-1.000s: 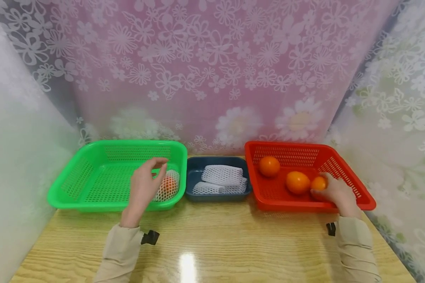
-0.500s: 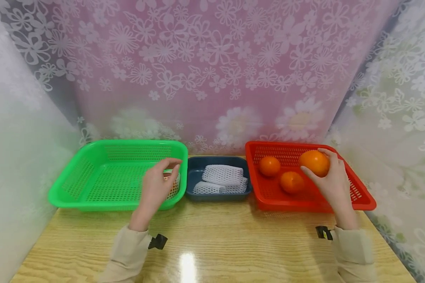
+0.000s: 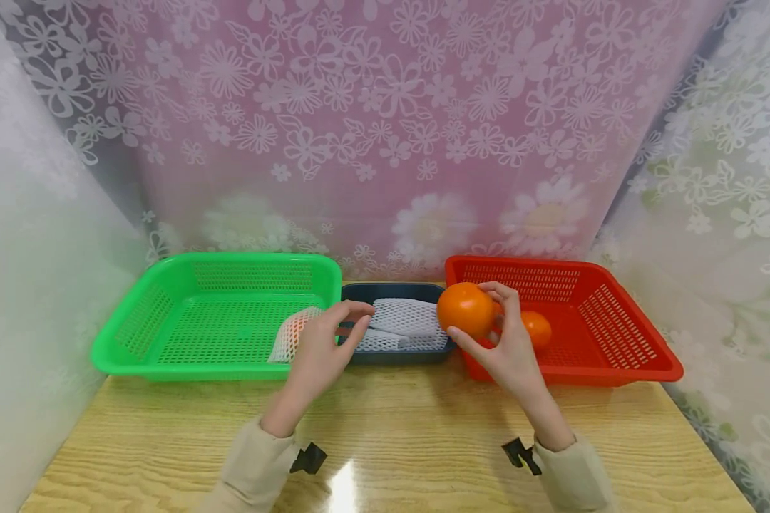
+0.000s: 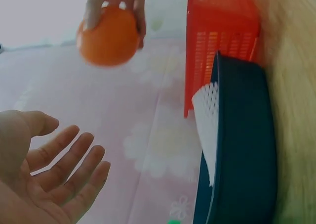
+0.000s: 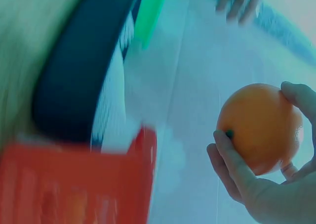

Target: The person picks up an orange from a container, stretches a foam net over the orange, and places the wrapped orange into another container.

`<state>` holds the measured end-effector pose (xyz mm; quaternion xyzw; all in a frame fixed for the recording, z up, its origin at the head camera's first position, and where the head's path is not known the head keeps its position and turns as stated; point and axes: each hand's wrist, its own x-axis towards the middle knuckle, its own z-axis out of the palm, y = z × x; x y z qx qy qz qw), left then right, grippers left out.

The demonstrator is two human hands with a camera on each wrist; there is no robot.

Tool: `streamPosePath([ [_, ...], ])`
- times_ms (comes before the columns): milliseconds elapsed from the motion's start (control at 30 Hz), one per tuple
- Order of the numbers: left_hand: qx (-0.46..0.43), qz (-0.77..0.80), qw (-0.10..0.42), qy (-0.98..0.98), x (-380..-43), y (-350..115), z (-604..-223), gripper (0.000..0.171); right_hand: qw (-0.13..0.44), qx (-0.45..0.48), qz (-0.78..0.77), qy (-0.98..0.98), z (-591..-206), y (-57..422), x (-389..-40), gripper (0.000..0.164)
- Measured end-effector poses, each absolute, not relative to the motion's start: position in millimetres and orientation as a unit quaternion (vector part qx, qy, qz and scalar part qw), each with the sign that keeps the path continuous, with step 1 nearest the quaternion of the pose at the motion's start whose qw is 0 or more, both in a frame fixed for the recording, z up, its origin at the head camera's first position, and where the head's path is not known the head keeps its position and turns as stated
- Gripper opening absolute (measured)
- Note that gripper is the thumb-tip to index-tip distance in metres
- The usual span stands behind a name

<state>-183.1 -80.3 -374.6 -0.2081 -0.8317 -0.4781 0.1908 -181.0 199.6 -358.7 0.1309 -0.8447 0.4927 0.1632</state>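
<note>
My right hand [image 3: 510,349] holds an orange [image 3: 465,311] between thumb and fingers, over the left end of the red basket [image 3: 616,377]. A small green stem spot shows on the orange [image 5: 259,130] in the right wrist view. My left hand [image 3: 324,349] hovers between the green basket and the dark blue bin [image 3: 391,360], fingers loosely bent and nothing in them. In the left wrist view this hand [image 4: 59,169] appears palm up with its fingers apart. White foam net sleeves [image 3: 407,318] lie in the blue bin, near the left fingertips.
At the left stands a green basket [image 3: 186,370], with a net-wrapped reddish fruit [image 3: 293,331] partly behind my left hand. Another orange [image 3: 537,329] sits in the red basket behind my right hand. The containers rest on a wooden table [image 3: 398,427] against a flowered curtain [image 3: 385,142].
My right hand has lifted the orange from the red basket and carried it left, toward the blue bin. My left hand has moved right, from over the green basket to the bin's edge.
</note>
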Motion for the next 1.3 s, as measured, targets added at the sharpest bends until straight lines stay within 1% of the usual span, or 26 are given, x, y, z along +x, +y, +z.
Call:
streamPosePath([
  [100, -0.219, -0.485, 0.175, -0.828, -181.8, -74.6, -377.1, 0.021, 0.148, 0.159, 0.507, -0.834, -365.2, 180.7, -176.4, 0.077],
  [167, -0.227, -0.491, 0.158, -0.826, -181.0, -71.4, -378.7, 0.027, 0.139, 0.18, 0.519, -0.824, -369.9, 170.5, -174.1, 0.078],
  [233, -0.238, -0.505, 0.13, -0.82, -179.8, -68.5, -380.0, 0.036, 0.135, 0.205, 0.523, -0.817, -374.8, 161.9, -172.2, 0.079],
  [367, -0.256, -0.527, 0.074, -0.807, -176.7, -62.3, -381.9, 0.056, 0.146, 0.241, 0.504, -0.816, -383.5, 148.5, -167.9, 0.079],
  [500, -0.25, -0.537, 0.044, -0.804, -175.0, -57.2, -382.5, 0.066, 0.158, 0.264, 0.496, -0.812, -388.7, 139.5, -163.1, 0.078],
  [667, -0.241, -0.571, 0.007, -0.785, -175.6, -58.1, -382.2, 0.07, 0.153, 0.28, 0.507, -0.801, -390.2, 137.6, -161.1, 0.078],
  [767, -0.249, -0.578, 0.001, -0.778, -176.6, -60.4, -381.3, 0.07, 0.149, 0.293, 0.499, -0.802, -388.4, 139.3, -161.5, 0.078],
  [933, -0.266, -0.567, -0.002, -0.78, -179.5, -64.7, -381.2, 0.068, 0.124, 0.295, 0.484, -0.814, -383.7, 144.9, -159.4, 0.079],
  [1133, -0.272, -0.543, -0.022, -0.794, -180.1, -69.0, -385.6, 0.068, 0.094, 0.289, 0.467, -0.83, -385.9, 152.3, -157.2, 0.063],
  [1300, -0.27, -0.516, -0.028, -0.813, -175.8, -69.0, -392.5, 0.071, 0.071, 0.292, 0.458, -0.837, -393.7, 158.9, -157.5, 0.06],
])
